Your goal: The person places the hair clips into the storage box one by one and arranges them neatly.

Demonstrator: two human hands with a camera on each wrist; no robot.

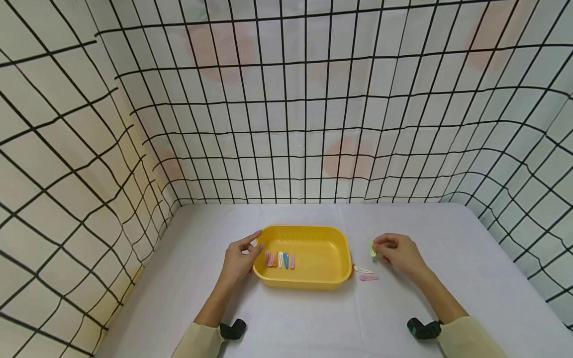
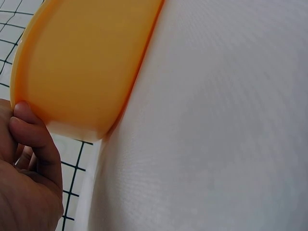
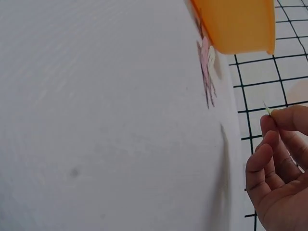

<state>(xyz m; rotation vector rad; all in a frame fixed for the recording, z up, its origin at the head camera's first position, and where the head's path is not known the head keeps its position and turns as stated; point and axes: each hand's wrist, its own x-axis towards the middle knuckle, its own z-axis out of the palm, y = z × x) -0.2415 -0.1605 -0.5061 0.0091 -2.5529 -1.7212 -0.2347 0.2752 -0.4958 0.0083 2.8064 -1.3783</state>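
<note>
My left hand (image 1: pixel 237 257) grips the left rim of a yellow plastic tray (image 1: pixel 320 261), thumb at the inner side. Inside the tray, towards its left, a row of several snap hair clips lies side by side: pink ones, an orange one, a white one (image 1: pixel 280 259) and a blue one (image 1: pixel 286 260). To the right of the tray my right hand (image 1: pixel 400 254) pinches a light green hair clip (image 1: pixel 373 251) between thumb and fingertips, raised above the cloth. Below it, a white clip (image 1: pixel 363 270) and a pink clip (image 1: pixel 369 278) lie beside the tray's right end.
A white cloth (image 1: pixel 309 318) covers the table. Black wire grid panels (image 1: pixel 306 103) stand at the back and both sides, with white sheeting behind them. A bit of orange (image 1: pixel 353 267) shows at the tray's right edge.
</note>
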